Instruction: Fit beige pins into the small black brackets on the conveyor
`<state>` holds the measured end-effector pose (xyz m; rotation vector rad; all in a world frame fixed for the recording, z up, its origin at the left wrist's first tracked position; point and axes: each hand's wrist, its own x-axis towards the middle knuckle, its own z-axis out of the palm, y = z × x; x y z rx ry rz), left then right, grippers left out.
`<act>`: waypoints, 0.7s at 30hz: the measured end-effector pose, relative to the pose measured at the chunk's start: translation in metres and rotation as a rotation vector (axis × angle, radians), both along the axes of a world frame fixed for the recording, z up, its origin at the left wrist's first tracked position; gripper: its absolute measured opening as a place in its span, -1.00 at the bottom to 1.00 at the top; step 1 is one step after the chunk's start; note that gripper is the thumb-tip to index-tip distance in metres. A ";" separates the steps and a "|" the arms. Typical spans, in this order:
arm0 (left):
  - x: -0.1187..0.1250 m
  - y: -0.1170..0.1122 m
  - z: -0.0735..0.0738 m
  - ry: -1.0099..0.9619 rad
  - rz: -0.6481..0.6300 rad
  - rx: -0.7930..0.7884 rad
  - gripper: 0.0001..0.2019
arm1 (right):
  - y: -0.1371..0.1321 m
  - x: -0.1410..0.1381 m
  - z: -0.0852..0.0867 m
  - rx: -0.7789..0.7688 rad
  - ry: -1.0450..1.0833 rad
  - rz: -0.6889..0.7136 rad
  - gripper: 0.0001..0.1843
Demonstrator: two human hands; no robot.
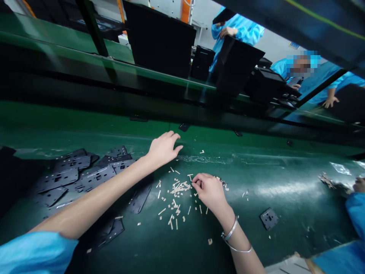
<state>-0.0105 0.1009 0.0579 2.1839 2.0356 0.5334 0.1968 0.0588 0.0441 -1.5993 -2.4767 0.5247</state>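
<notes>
My left hand (164,147) is stretched over the far part of the green work surface, thumb and fingers apart, holding nothing I can see. Closer in, my right hand (210,190), with a silver bangle on its wrist, has thumb and fingertips pinched together. What they hold, if anything, is too small to make out. Beside those fingertips lies a scatter of small pale strips and bits (179,187). A heap of flat black plates (98,174) with holes lies to the left, partly hidden behind my left forearm.
One black plate (268,219) lies alone on the right. Small dark pieces (184,127) rest near the back ledge. A raised shelf bears large black panels (161,40). Co-workers in blue (242,28) stand behind it; a blue sleeve (356,215) reaches in from the right.
</notes>
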 end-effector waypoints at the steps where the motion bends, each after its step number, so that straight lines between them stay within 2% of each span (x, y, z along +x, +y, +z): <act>1: -0.002 -0.010 0.000 -0.041 -0.054 -0.004 -0.79 | 0.000 0.001 0.001 0.010 -0.017 0.005 -0.89; 4: -0.002 -0.033 -0.003 -0.142 -0.232 -0.013 -0.85 | 0.005 0.015 0.008 0.049 -0.088 -0.040 -0.89; 7: 0.006 -0.048 -0.012 -0.120 -0.386 -0.046 -0.72 | 0.015 0.034 0.012 0.085 -0.159 -0.115 -0.88; 9: 0.011 -0.053 -0.019 -0.068 -0.435 -0.082 -0.61 | 0.021 0.040 0.012 0.100 -0.185 -0.135 -0.86; 12: 0.012 -0.055 -0.025 -0.038 -0.481 -0.137 -0.68 | 0.023 0.037 0.009 0.119 -0.183 -0.114 -0.85; 15: 0.006 -0.051 -0.026 -0.084 -0.488 -0.183 -0.82 | 0.012 0.019 0.004 0.143 -0.126 -0.029 -0.93; 17: 0.002 -0.049 -0.025 -0.162 -0.475 -0.205 -0.90 | 0.000 0.002 -0.001 0.155 -0.032 0.119 -0.91; 19: 0.000 -0.047 -0.023 -0.251 -0.461 -0.216 -0.88 | -0.012 -0.014 -0.007 0.165 0.036 0.243 -0.91; 21: -0.001 -0.047 -0.020 -0.319 -0.436 -0.216 -0.83 | -0.021 -0.026 -0.014 0.168 0.019 0.289 -0.93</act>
